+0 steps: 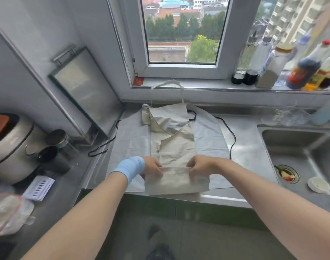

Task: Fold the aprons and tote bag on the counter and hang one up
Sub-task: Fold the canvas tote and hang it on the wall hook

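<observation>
A beige apron point(174, 145) lies folded lengthwise in the middle of the steel counter point(250, 145), its neck loop point(168, 85) reaching up to the window sill. Under it spreads a pale grey apron point(131, 143) with black ties point(232, 141). My left hand point(152, 167), with a blue band at the wrist, and my right hand point(198, 166) each pinch the beige apron's near end, one at either side. That end is lifted and folded over, with its lower edge hanging near the counter's front edge. I see no tote bag that I can tell apart.
A sink point(301, 156) with a strainer and a small white lid is at the right. Bottles point(303, 72) line the window sill. A rice cooker point(12, 147), dark cups point(55, 145) and a metal board point(85, 91) stand at the left.
</observation>
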